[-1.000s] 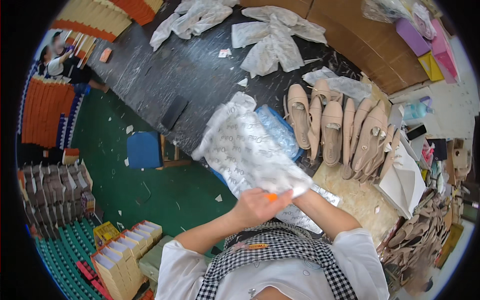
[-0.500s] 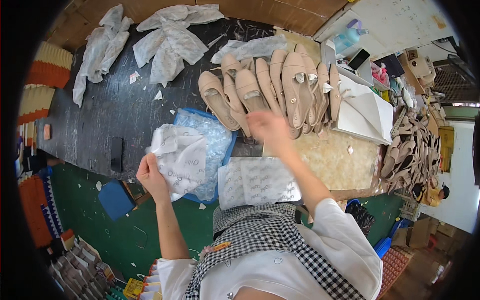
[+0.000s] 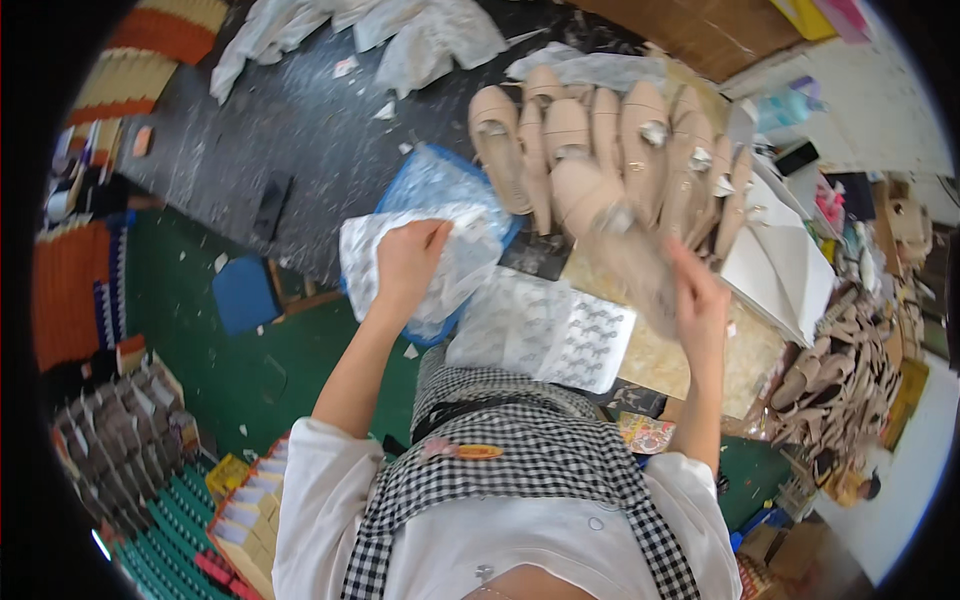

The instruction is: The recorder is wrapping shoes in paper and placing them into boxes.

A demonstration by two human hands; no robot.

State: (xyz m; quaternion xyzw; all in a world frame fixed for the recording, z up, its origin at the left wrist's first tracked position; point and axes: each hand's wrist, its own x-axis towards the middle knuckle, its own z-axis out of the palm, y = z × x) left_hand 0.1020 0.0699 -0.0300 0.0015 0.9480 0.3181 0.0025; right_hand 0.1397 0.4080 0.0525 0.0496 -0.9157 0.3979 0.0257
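My left hand (image 3: 405,265) lies on a crumpled white plastic bag (image 3: 455,265), which rests on a stack of blue-tinted bags (image 3: 440,180) at the dark table's near edge. My right hand (image 3: 697,300) is raised over the wooden board (image 3: 690,365) and grips a beige flat shoe (image 3: 615,225), blurred by motion, its toe pointing toward the shoe row. Several beige flats (image 3: 600,120) lie side by side just beyond. Flat white bags with a dark pattern (image 3: 565,335) sit between my two hands, close to my checked apron.
More crumpled white bags (image 3: 400,40) lie at the far end of the dark table (image 3: 290,130). An open white box (image 3: 785,275) and a heap of beige shoes (image 3: 840,375) are at my right. A blue stool (image 3: 240,295) stands on the green floor to my left.
My right hand has pulled back from the row of shoes toward me, now with a beige shoe in it. My left hand has stayed on the crumpled white bag.
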